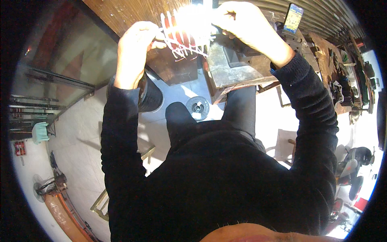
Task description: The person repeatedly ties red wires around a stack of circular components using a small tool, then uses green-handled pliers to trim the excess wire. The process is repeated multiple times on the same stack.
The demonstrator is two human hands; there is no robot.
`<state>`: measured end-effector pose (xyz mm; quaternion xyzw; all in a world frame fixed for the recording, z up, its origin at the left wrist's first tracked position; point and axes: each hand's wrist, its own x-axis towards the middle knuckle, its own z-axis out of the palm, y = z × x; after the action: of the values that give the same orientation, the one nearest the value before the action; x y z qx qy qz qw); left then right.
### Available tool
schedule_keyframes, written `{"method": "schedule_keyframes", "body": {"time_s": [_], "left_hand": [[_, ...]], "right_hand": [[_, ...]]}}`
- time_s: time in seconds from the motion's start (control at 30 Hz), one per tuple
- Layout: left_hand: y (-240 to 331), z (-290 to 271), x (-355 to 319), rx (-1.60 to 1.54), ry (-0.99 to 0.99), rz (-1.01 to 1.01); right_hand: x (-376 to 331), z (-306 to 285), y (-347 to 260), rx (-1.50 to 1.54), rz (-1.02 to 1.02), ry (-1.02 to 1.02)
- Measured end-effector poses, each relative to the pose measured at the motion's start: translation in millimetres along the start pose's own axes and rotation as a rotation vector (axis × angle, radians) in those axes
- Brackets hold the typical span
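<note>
Both of my hands hold up a white, comb-like plastic frame point(183, 36) with several thin prongs, washed out by bright light. My left hand point(137, 46) pinches its left edge with closed fingers. My right hand point(246, 24) grips its upper right side. The frame hangs above a worn metal bench block point(229, 68) and a wooden panel point(125, 14). My dark sleeves and dark trousers fill the lower middle of the view.
A round metal disc point(197, 107) lies on the pale floor by my legs. A black cylinder point(151, 94) stands under my left wrist. A phone point(293, 18) leans upright at the back right. A cluttered workbench point(338, 76) runs along the right; a fan point(42, 187) stands at the lower left.
</note>
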<state>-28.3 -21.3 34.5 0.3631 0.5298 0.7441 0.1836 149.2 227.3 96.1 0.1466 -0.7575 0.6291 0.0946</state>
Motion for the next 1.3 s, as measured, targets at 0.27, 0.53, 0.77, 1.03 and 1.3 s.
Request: {"method": "schedule_keyframes", "body": {"time_s": [0.27, 0.53, 0.77, 1.03, 1.3], "left_hand": [[-12, 3, -9, -0.152, 0.155, 0.053], [-22, 0, -14, -0.042, 0.266, 0.175], [-21, -5, -13, -0.074, 0.256, 0.209], [-28, -8, -19, 0.050, 0.250, 0.256], [-42, -30, -19, 0.089, 0.130, 0.253]], "right_hand": [[3, 3, 5, -0.155, -0.044, 0.115], [4, 15, -16, -0.540, 0.136, 0.243], [7, 17, -18, -0.498, 0.157, 0.252], [8, 6, 4, -0.655, 0.222, 0.219], [10, 5, 6, -0.592, 0.274, 0.272]]}}
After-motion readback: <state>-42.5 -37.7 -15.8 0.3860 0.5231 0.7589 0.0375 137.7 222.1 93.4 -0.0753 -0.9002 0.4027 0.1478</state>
